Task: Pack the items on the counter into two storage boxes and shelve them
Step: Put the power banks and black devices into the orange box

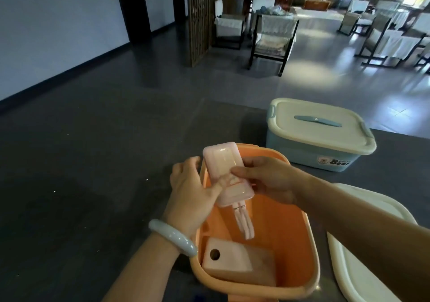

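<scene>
Forearms reach in from the bottom edge, the left one wearing a pale green bangle [173,237] at the wrist. Below them an orange storage box [300,239] stands open on the dark counter [88,185], and a pink block [239,263] with a round hole near one corner lies tilted against its near inside wall. To the right of this box a cream lid [363,255] lies flat on the counter, partly covered by the right forearm.

Above the open box both hands grasp a pink case [221,166], a long flat thing with rounded corners, held tilted with its far end raised over the box's far rim. The left hand [192,192] closes on the case's left edge, thumb pressed on its top face. The right hand [267,180] grips it from the right, thumb across the top and fingers underneath. From the near end of the case pink cords [244,225] hang down into the box, two small metal rings showing where they leave it.

Farther back and to the right a blue storage box [309,152] sits on the counter, well apart from the orange one, its cream lid with a blue handle closed on top and a bear label on its side.

Beyond the counter lies a dim grey floor with a wooden lattice screen [200,15] and dark-framed chairs [272,34]
</scene>
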